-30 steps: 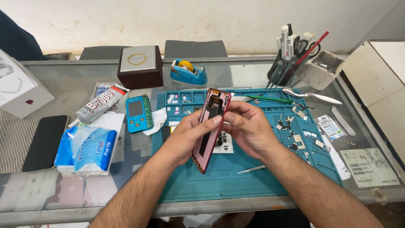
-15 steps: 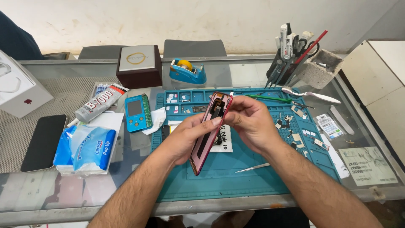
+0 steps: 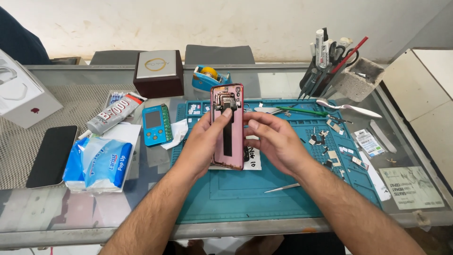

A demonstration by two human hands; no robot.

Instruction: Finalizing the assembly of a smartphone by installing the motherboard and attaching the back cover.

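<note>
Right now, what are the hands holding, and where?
An opened pink phone, upright: left hand grips its left edge, thumb on the inside; right hand touches its right edge.
</note>
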